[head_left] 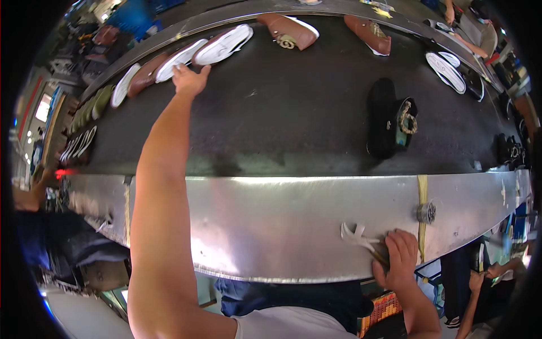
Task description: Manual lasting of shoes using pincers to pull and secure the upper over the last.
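My left arm stretches far over the dark belt, and my left hand [191, 82] is open at its far side. Its spread fingertips meet the near edge of a brown shoe with a white sole [179, 60]; whether they touch it I cannot tell. A second brown shoe [223, 45] lies sole-up just right of that hand. On the metal ledge, my right hand [400, 257] is closed round the dark handle of a pliers-like metal tool [361, 237]. The tool's pale jaws point left, away from the fingers.
More brown shoes [288, 31] line the belt's [282, 107] far side, with green shoes [93, 104] at left. A black pair [384, 121] lies right of centre. The metal ledge [271, 220] carries a small round metal part [427, 212]. Other people work at both sides.
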A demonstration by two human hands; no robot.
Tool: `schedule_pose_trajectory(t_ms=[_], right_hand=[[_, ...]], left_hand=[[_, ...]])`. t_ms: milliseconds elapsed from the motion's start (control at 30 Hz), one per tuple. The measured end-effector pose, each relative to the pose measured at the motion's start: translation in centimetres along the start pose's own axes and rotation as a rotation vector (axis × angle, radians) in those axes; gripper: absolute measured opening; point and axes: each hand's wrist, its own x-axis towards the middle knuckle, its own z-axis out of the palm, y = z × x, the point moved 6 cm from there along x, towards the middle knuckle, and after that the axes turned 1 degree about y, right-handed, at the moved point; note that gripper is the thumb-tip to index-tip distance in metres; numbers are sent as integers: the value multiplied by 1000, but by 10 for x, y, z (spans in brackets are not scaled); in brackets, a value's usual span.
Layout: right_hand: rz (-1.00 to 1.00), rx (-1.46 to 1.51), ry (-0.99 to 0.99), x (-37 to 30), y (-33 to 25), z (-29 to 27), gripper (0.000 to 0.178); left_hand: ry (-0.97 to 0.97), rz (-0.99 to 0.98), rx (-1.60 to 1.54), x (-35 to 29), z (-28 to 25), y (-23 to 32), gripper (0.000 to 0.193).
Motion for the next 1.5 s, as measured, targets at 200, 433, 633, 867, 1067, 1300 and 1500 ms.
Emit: schedule_pose_trajectory(t_ms=[200, 433, 633, 867, 1067, 1300, 1500], right_hand=[[30, 5, -43, 2, 1, 2, 52], [40, 9, -23, 10, -2, 1, 53], [-9, -13, 82, 7, -12, 0, 57], [-9, -40, 160, -11, -19, 7, 58], [-4, -172, 182, -19, -22, 10, 50], [203, -67, 12, -78, -42, -17, 49], [653, 726, -62, -186, -76, 13, 38]], left_hand=[[-161, -54, -9, 41, 25, 38, 113], [-499, -201, -444, -1, 31, 57, 68], [-753, -291, -648, -102, -45, 24, 51], [-614, -85, -1612, -376, -179, -56, 66], [-782, 17, -1478, -587, -216, -98, 96], [-1487, 146, -306, -710, -192, -35, 105], [-907, 859, -112, -710, -166, 44, 88]])
